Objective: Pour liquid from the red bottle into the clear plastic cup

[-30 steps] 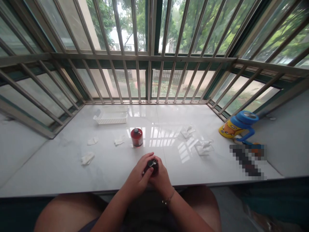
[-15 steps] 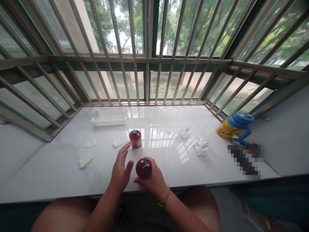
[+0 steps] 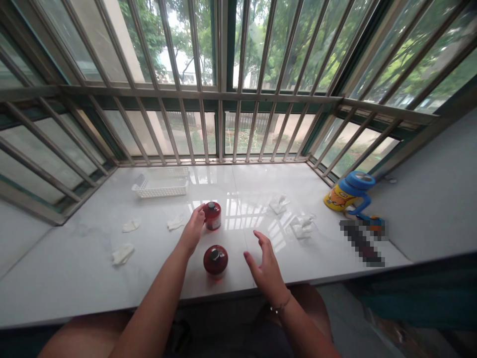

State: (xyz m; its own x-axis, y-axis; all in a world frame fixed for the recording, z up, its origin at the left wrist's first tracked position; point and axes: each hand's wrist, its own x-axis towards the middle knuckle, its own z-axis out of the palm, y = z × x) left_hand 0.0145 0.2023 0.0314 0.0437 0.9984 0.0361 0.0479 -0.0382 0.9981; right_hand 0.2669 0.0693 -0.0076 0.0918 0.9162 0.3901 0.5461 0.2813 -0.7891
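Note:
My left hand (image 3: 194,229) is at the farther red bottle (image 3: 213,219), its fingers closed against the left side of it. That bottle has a black cap and a pale label and stands upright. Nearer to me, a second red bottle (image 3: 215,263) with a black cap stands upright near the counter's front edge, with neither hand on it. To its right, my right hand (image 3: 265,266) is open and holds nothing, thumb and fingers apart. A bracelet circles the right wrist.
A white perforated basket (image 3: 161,189) sits at the back left of the white counter (image 3: 85,278). Crumpled tissues (image 3: 123,253) lie on the left, and clear packets (image 3: 302,227) on the right. A blue-yellow flask (image 3: 348,191) stands at the right near a blurred dark item (image 3: 361,243).
My right hand has let go of the nearer bottle and moved right, opening. My left hand has reached forward onto the farther bottle, which has shifted slightly right. The view has turned a little.

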